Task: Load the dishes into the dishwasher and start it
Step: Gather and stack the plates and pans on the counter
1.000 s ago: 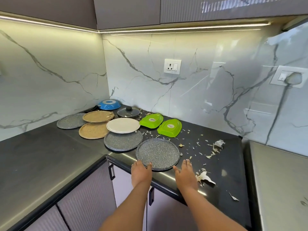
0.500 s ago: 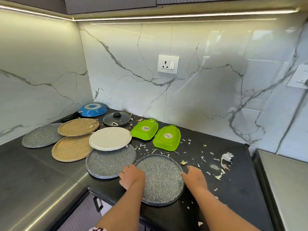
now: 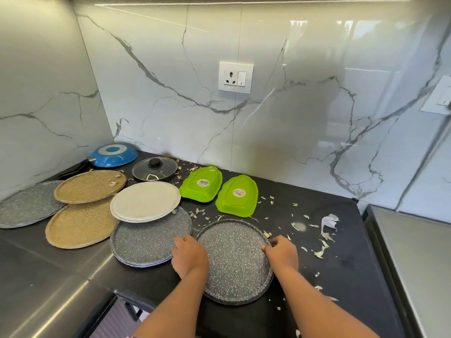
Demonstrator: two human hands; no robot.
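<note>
A round grey speckled plate [image 3: 234,259] lies flat near the front edge of the black counter [image 3: 341,264]. My left hand [image 3: 189,254] grips its left rim and my right hand [image 3: 281,251] grips its right rim, fingers curled over the edge. To the left lie another grey speckled plate [image 3: 144,240], a cream plate [image 3: 145,201] overlapping it, two tan plates [image 3: 90,185] [image 3: 78,225] and a third grey plate [image 3: 24,211]. Two green trays [image 3: 201,185] [image 3: 238,196] lie upside down behind. No dishwasher is in view.
A blue pan [image 3: 113,154] sits upside down in the back corner beside a glass lid [image 3: 155,168]. Peel scraps [image 3: 322,242] litter the counter to the right. A steel surface [image 3: 419,259] borders the right side. Cabinet fronts [image 3: 117,320] show below the counter edge.
Both hands moved from the counter's front edge onto the sides of the nearest grey plate and closed on its rim. The camera came closer and tilted down.
</note>
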